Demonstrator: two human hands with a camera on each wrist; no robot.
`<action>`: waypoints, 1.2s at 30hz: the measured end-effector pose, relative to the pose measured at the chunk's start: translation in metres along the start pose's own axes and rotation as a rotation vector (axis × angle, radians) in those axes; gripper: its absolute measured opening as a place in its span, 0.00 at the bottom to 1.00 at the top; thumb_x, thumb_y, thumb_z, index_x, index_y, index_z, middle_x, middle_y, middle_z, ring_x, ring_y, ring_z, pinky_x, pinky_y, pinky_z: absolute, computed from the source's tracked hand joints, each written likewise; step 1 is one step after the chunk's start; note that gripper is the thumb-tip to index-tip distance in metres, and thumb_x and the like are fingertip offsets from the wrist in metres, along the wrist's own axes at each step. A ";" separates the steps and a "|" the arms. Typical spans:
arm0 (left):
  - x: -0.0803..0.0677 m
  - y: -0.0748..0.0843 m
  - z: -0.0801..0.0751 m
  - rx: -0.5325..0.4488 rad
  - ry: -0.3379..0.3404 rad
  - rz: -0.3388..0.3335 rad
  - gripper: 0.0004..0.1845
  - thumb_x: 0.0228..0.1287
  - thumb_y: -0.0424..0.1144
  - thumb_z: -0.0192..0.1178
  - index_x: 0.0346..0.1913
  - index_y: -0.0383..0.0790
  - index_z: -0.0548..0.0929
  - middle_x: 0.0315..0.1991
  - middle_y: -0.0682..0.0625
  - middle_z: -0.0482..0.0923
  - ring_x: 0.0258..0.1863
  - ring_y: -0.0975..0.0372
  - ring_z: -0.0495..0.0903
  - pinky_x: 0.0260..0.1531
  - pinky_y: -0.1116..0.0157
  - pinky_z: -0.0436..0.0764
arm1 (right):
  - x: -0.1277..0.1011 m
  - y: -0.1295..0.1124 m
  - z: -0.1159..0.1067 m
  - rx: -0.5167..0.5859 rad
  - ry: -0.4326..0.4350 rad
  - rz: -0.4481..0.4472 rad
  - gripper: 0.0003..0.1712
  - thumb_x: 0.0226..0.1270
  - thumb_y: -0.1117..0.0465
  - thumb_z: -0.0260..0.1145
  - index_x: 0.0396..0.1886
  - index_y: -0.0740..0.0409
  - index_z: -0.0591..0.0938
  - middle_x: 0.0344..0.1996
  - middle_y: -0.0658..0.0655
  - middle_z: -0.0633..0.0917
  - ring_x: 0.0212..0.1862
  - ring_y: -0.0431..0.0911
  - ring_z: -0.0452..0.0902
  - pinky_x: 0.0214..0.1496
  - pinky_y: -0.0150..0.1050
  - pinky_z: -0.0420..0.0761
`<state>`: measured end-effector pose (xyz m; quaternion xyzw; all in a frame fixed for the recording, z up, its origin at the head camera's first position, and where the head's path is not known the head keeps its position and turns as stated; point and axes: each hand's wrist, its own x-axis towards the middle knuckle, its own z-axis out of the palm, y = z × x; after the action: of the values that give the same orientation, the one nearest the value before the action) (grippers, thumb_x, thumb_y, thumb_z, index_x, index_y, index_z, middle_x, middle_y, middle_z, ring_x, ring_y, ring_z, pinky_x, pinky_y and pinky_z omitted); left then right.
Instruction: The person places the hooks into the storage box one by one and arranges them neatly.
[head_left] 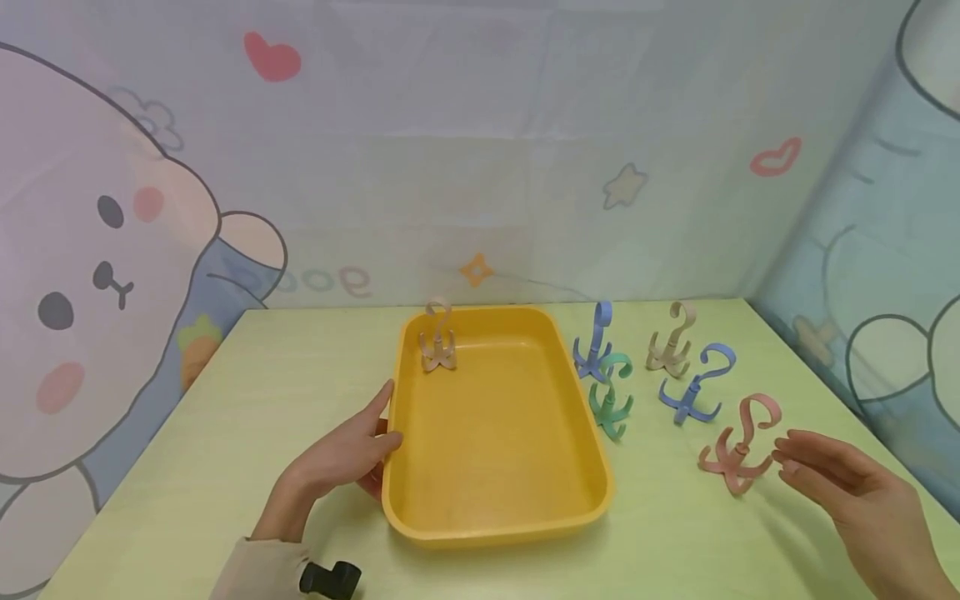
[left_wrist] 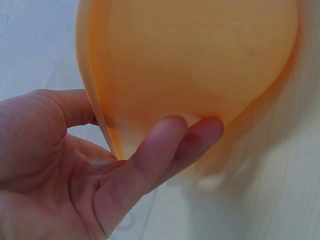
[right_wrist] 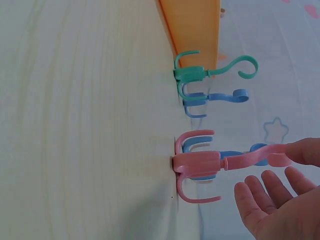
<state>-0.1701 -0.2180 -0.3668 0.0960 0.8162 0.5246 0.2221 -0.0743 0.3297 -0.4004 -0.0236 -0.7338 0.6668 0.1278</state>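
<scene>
A yellow plastic tray (head_left: 502, 467) stands in the middle, one pale pinkish swivel hook (head_left: 438, 354) upright in its far left corner. My left hand (head_left: 341, 454) grips the tray's left side, its thumb at the rim and other fingers against the outer wall. To the right of the tray, a pink four-pronged swivel hook (head_left: 729, 462) stands on its prongs. Beside it is my right hand (head_left: 855, 492), fingers loosely bent and nothing held. In the right wrist view, the thumb overlaps the top of the pink hook's curl, with the other fingers spread below.
Between the tray and the pink hook stand a green hook (head_left: 611, 408), a blue hook (head_left: 592, 354) close to the tray's right wall, another blue hook (head_left: 688, 400) and a beige hook (head_left: 670, 354). A printed cloth (head_left: 450, 150) hangs behind the pale green table (head_left: 667, 533).
</scene>
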 end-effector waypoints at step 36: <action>0.000 -0.002 -0.001 0.003 0.007 0.003 0.47 0.79 0.36 0.49 0.87 0.46 0.29 0.65 0.30 0.76 0.29 0.50 0.89 0.30 0.52 0.92 | 0.041 0.019 0.009 -0.080 0.003 0.063 0.18 0.74 0.61 0.70 0.56 0.33 0.87 0.42 0.27 0.89 0.47 0.18 0.82 0.44 0.15 0.81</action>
<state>-0.1704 -0.2192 -0.3681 0.0957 0.8175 0.5242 0.2186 -0.1182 0.3308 -0.4134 -0.0529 -0.7587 0.6404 0.1070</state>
